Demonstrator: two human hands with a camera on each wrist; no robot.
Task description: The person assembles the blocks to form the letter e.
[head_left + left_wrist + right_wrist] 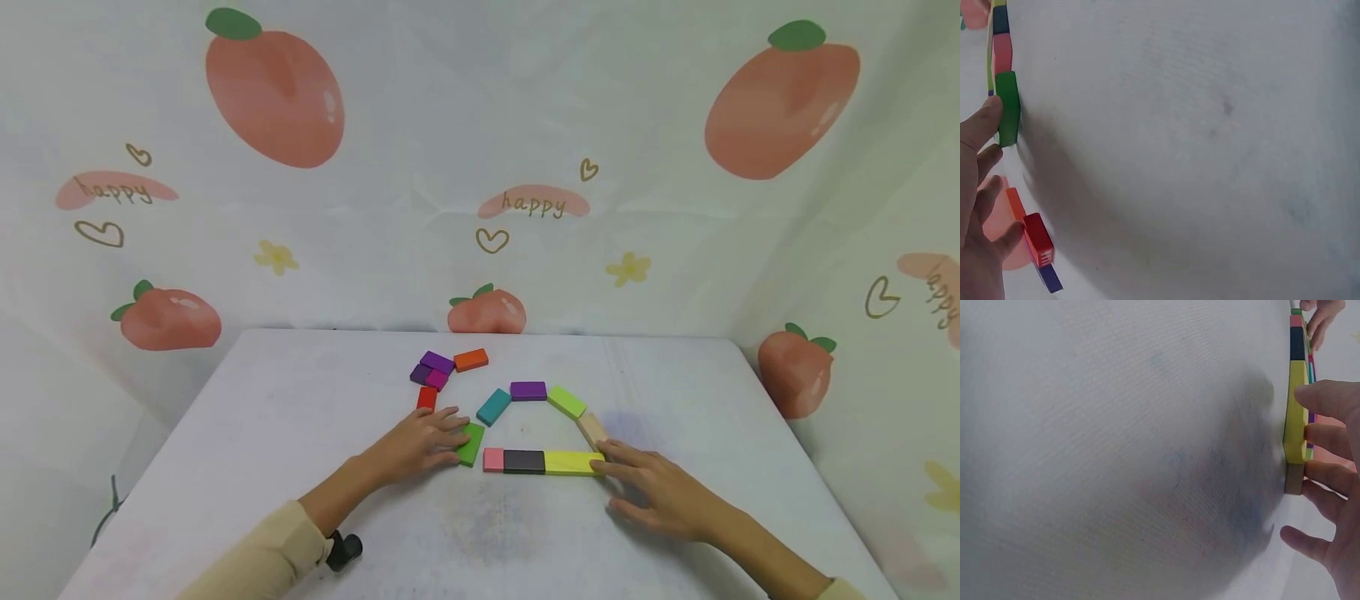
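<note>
My left hand [417, 446] reaches in from the left, its fingers loosely spread over a green block [471, 445]. In the left wrist view the thumb lies against that block, and the little finger is right at a red block [1039, 240]. On the other side, my right hand [660, 493] rests its fingertips at the end of a yellow block [573, 463] and beside a natural wood block [592, 431]. A black block [523, 462] and a pink block [492, 460] continue the yellow one's row. Teal [493, 407], purple [528, 391] and lime [566, 402] blocks arch behind it.
At the back left, an orange block [471, 360] touches a small cluster of purple and magenta blocks [437, 362]. The white tabletop [480, 533] ends at a fruit-print cloth [405, 250] behind. A black object [345, 552] sits by the left sleeve.
</note>
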